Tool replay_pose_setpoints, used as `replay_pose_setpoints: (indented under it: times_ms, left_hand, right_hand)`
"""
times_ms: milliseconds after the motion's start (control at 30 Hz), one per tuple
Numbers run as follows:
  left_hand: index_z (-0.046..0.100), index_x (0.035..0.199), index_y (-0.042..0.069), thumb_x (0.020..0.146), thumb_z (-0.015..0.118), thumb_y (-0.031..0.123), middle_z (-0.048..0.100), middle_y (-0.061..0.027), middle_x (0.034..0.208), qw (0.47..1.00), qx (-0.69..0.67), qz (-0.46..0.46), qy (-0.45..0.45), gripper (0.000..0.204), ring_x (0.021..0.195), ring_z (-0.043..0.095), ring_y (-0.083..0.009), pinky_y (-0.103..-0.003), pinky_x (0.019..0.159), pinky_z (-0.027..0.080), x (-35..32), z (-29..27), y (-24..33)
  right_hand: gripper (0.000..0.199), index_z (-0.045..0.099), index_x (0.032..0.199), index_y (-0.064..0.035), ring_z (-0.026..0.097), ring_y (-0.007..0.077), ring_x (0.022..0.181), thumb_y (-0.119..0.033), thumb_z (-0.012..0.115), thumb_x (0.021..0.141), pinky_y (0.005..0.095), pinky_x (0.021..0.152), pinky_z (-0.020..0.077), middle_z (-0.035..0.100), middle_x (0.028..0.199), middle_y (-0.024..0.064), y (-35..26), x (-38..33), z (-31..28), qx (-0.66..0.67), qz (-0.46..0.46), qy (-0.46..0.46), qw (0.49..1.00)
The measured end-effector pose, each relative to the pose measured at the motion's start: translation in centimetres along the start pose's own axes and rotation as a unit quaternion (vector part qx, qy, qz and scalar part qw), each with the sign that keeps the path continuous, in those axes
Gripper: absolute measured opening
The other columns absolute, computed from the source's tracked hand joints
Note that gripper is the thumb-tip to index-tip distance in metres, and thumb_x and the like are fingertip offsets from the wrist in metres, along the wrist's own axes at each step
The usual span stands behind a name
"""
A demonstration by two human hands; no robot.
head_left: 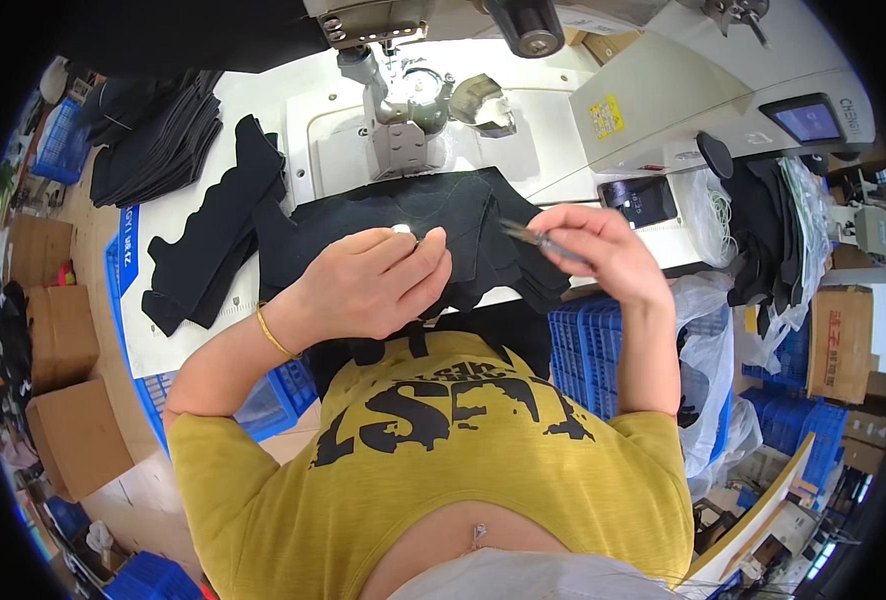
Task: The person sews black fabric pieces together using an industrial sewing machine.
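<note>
My left hand (pixel 371 282) is closed in a pinch above black fabric pieces (pixel 363 212) at the table's front edge. A small bright spot shows at its fingers; what they hold is too small to make out. My right hand (pixel 608 255) is wrapped around a pair of thread snips (pixel 523 233), with the blades pointing left toward my left hand. Beneath both hands, the dark pieces overlap in a loose layer. Just beyond them stands the lit post (pixel 400 150) of a sewing machine.
More black cut pieces (pixel 213 235) lie on the left, with a tall dark stack (pixel 158 140) behind. A phone (pixel 639 202) rests on the right under the machine's arm (pixel 663 110). Blue crates (pixel 603 350) stand below the table; cardboard boxes (pixel 73 435) are on the left floor.
</note>
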State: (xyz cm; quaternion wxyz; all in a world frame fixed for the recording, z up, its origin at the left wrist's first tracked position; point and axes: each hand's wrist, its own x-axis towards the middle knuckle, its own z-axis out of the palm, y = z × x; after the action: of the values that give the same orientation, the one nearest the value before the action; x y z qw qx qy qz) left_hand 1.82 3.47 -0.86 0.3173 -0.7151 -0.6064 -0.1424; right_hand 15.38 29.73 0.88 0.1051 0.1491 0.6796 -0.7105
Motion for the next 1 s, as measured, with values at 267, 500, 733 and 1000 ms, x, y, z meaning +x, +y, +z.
replay_pose_setpoints:
  times_ms: [267, 500, 733, 1000]
  left_hand:
    - [0.067, 0.095, 0.003, 0.074, 0.062, 0.009, 0.067, -0.0093, 0.105, 0.999, -0.03, -0.005, -0.013, 0.022, 0.079, 0.062, -0.0168, -0.026, 0.068, 0.053, 0.4, -0.3, 0.6]
    - [0.066, 0.095, 0.003, 0.074, 0.063, 0.012, 0.066, -0.0097, 0.101, 0.999, -0.044, -0.009, 0.028, 0.023, 0.077, 0.061, -0.0153, -0.025, 0.066, 0.052, 0.2, -1.0, -0.2]
    - [0.067, 0.091, 0.002, 0.071, 0.07, 0.004, 0.068, -0.0111, 0.105, 0.991, -0.1, 0.006, 0.084, 0.021, 0.07, 0.063, -0.0161, -0.025, 0.058, 0.052, 0.9, -1.4, 0.0]
    - [0.073, 0.093, 0.008, 0.066, 0.073, 0.006, 0.064, -0.0034, 0.107, 0.98, -0.141, 0.049, 0.129, 0.027, 0.058, 0.05, -0.0084, -0.02, 0.047, 0.038, 1.8, -0.9, 0.1]
  right_hand:
    - [0.021, 0.071, 0.101, 0.0, 0.05, 0.0033, 0.074, -0.016, 0.072, 0.087, 0.0201, 0.064, 0.0404, 0.061, 0.083, -0.0026, -0.5, 0.5, 3.4, -0.065, -0.133, -0.026, 0.989]
    - [0.025, 0.07, 0.097, -0.0006, 0.064, 0.0244, 0.077, -0.022, 0.072, 0.085, 0.0312, 0.072, 0.0491, 0.068, 0.086, 0.0094, 2.1, 5.1, -1.5, -0.377, -0.187, 0.323, 0.848]
    - [0.022, 0.068, 0.104, -0.0043, 0.063, 0.0274, 0.09, -0.019, 0.068, 0.088, 0.0351, 0.081, 0.0487, 0.068, 0.095, 0.0097, 0.3, 5.4, -0.2, -0.572, -0.39, 0.357, 0.627]
    - [0.014, 0.068, 0.098, 0.0029, 0.057, 0.0122, 0.084, -0.007, 0.066, 0.088, 0.0251, 0.076, 0.046, 0.063, 0.098, 0.0065, -2.2, 3.3, 4.7, -0.062, -0.193, -0.275, 0.94]
